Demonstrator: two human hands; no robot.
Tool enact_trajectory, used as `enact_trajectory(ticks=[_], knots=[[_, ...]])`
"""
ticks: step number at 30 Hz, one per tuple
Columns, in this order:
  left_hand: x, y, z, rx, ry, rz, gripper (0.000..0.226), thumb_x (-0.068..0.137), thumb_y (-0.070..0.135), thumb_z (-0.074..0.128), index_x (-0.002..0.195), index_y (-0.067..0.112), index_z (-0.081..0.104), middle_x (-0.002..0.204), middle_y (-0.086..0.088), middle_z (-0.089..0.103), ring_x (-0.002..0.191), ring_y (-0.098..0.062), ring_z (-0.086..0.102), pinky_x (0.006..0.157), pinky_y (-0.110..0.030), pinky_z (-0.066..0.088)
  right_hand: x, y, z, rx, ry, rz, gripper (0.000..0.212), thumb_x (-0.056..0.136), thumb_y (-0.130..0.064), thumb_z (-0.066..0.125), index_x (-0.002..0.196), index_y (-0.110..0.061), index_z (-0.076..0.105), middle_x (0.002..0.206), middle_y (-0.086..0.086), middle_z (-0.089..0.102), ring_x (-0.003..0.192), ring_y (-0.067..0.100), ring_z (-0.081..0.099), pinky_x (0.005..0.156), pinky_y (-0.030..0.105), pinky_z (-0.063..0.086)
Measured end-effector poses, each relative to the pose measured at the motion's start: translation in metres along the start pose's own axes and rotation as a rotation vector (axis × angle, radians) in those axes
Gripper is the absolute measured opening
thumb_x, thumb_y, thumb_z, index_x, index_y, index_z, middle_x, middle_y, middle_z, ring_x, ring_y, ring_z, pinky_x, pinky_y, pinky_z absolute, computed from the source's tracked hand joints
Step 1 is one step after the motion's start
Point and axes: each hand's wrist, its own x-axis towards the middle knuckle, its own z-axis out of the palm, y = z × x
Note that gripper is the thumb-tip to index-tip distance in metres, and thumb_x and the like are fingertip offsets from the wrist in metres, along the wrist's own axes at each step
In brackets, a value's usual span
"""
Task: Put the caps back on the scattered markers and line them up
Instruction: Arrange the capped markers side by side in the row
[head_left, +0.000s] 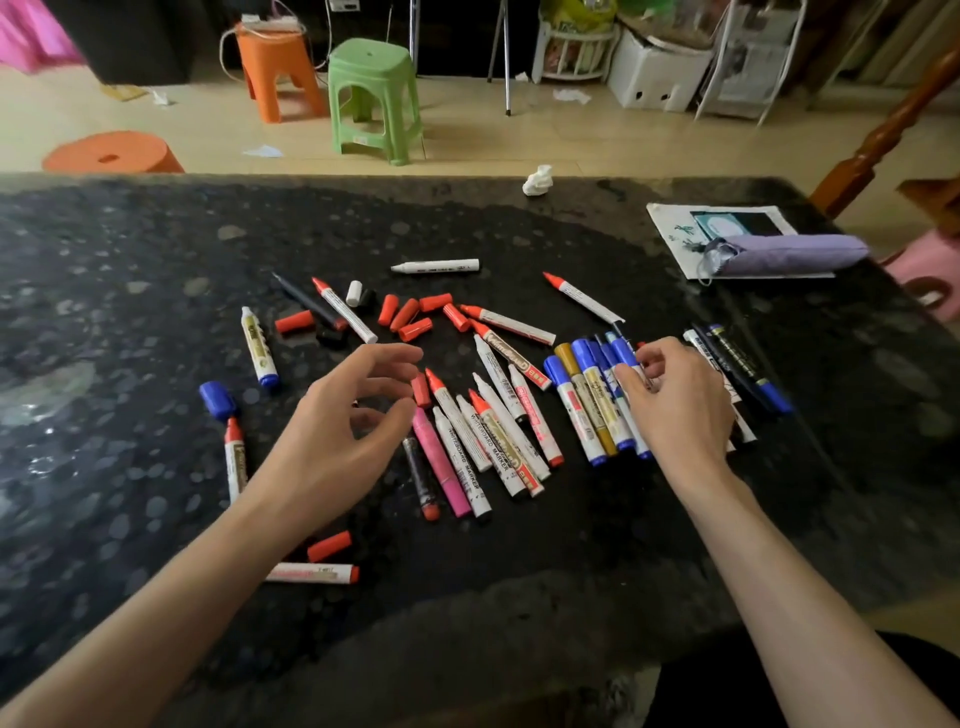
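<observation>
A: Where's everything lying?

B: All over the dark stone table (156, 312). A row of blue-capped markers (587, 410) lies side by side on the right. The right hand (675, 400) sits on top of that row, fingers curled down among them.

A: Gripping one?

B: I can't tell. Thumb and fingertips are close together over the row, but what's between them is hidden.

A: And the other?

B: The left hand (358, 415) hovers above the middle, fingers loosely bent, holding nothing. Just beside its fingertips is a heap of uncapped markers (483, 431), red and white tips pointing away from the person, with a pink marker (441, 467) among them.

A: Caps?

B: Loose red caps (410, 314) are clustered farther back, and a blue cap (217, 400) lies off to the left — well apart from the row.
</observation>
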Motion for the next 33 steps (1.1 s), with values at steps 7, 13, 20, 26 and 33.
enact_trajectory(ticks=[7,13,20,26,33], knots=[[0.003,-0.006,-0.023,-0.054,0.143,-0.048,0.034,0.099,0.006,0.06,0.122,0.03,0.066,0.114,0.01,0.07,0.111,-0.004,0.067,0.085,-0.019,0.052,-0.007,-0.029,0.007,0.178,-0.043,-0.131,0.017,0.097,-0.027,0.07,0.113,-0.022,0.067,0.106,-0.001,0.065,0.097,0.018,0.065,0.081,0.037,0.055],[-0.001,-0.014,-0.046,-0.078,0.218,-0.072,0.033,0.099,0.003,0.059,0.119,0.028,0.068,0.111,0.007,0.072,0.105,-0.006,0.069,0.083,-0.017,0.053,-0.033,-0.081,0.017,0.353,-0.214,-0.32,0.016,0.096,-0.035,0.071,0.111,-0.03,0.069,0.107,-0.013,0.064,0.094,0.001,0.061,0.077,0.017,0.048],[-0.02,-0.046,-0.102,0.125,0.35,-0.095,0.037,0.097,0.0,0.057,0.116,0.031,0.066,0.107,0.01,0.072,0.1,-0.005,0.069,0.083,-0.025,0.053,-0.069,-0.112,0.032,0.394,-0.377,-0.485,0.015,0.095,-0.028,0.071,0.11,-0.029,0.072,0.106,-0.016,0.067,0.101,0.0,0.062,0.093,0.028,0.052],[-0.033,-0.074,-0.138,0.167,0.384,-0.174,0.038,0.097,0.0,0.059,0.114,0.034,0.063,0.104,0.012,0.071,0.091,0.004,0.067,0.081,-0.022,0.051,-0.094,-0.127,0.041,0.418,-0.464,-0.509,0.019,0.094,-0.035,0.073,0.113,-0.036,0.07,0.107,-0.019,0.064,0.106,-0.002,0.06,0.095,0.028,0.053],[-0.001,-0.094,-0.131,0.562,0.13,-0.214,0.041,0.097,0.02,0.061,0.131,0.043,0.06,0.115,0.01,0.059,0.09,-0.004,0.065,0.088,-0.037,0.054,-0.111,-0.145,0.049,0.399,-0.464,-0.562,0.02,0.093,-0.038,0.072,0.112,-0.034,0.069,0.108,-0.018,0.064,0.11,0.001,0.057,0.097,0.032,0.051]])
